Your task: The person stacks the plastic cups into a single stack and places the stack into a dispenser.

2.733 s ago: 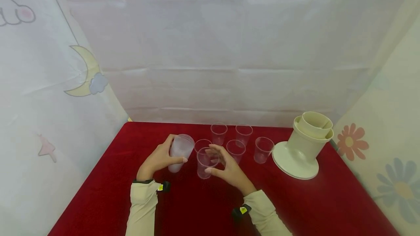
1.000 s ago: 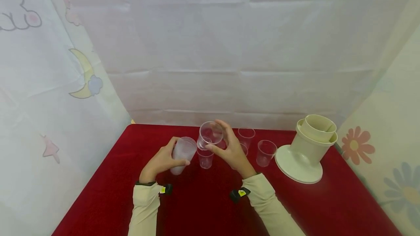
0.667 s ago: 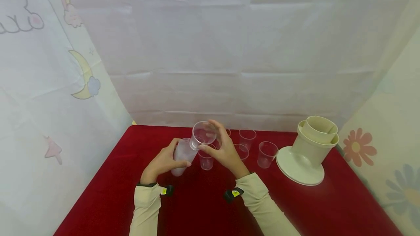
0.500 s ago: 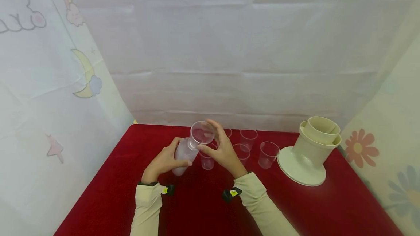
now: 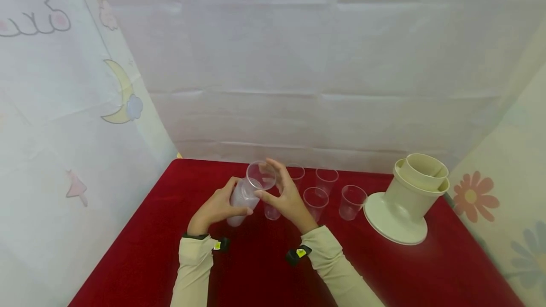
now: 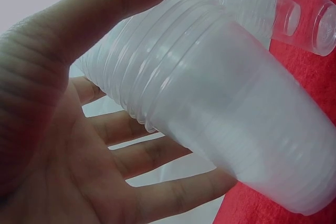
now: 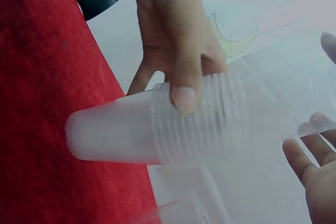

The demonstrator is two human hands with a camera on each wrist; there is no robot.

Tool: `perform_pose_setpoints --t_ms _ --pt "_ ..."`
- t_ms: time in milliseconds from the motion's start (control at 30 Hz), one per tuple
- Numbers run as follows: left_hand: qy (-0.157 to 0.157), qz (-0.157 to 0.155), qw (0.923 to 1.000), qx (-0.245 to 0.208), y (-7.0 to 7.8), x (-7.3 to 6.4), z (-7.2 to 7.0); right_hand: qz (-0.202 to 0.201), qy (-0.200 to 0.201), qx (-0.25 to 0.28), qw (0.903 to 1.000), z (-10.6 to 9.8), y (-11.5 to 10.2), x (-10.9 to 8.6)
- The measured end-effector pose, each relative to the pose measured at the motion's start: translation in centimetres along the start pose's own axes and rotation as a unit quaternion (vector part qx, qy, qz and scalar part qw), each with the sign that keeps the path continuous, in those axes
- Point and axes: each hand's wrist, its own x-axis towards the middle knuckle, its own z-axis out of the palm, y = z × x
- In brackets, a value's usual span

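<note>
My left hand (image 5: 217, 210) grips a tilted stack of nested clear plastic cups (image 5: 242, 203), thumb on one side and fingers on the other. In the left wrist view the ridged rims of the stack (image 6: 226, 93) lie between thumb and fingers. My right hand (image 5: 290, 198) holds a single clear plastic cup (image 5: 260, 176) near its rim, thumb on the near side. The base of this cup sits at the mouth of the stack; in the right wrist view the single cup (image 7: 278, 93) lines up with the stack's rims.
Several more clear cups stand upright on the red cloth: one cup (image 5: 272, 212) partly behind my right hand, others, such as the front cup (image 5: 315, 203) and the right cup (image 5: 351, 203), farther right. A cream round-based plastic piece (image 5: 401, 207) stands at the right.
My right hand has lifted a cup off the cloth, carried it left and brought its base to the mouth of the stack. My left hand keeps its grip nearly in place.
</note>
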Motion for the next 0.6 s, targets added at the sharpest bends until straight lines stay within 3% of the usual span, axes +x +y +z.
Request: perform_pose_setpoints --t_ms 167,600 --pt "-0.001 0.001 1.0000 0.005 -0.1 0.0 0.0 0.039 -0.010 -0.016 0.9991 0.3 0.5 -0.4" --pt "-0.002 0.010 0.9999 0.006 0.1 0.1 -0.1 0.072 -0.015 -0.079 0.9942 0.7 1.7 -0.9"
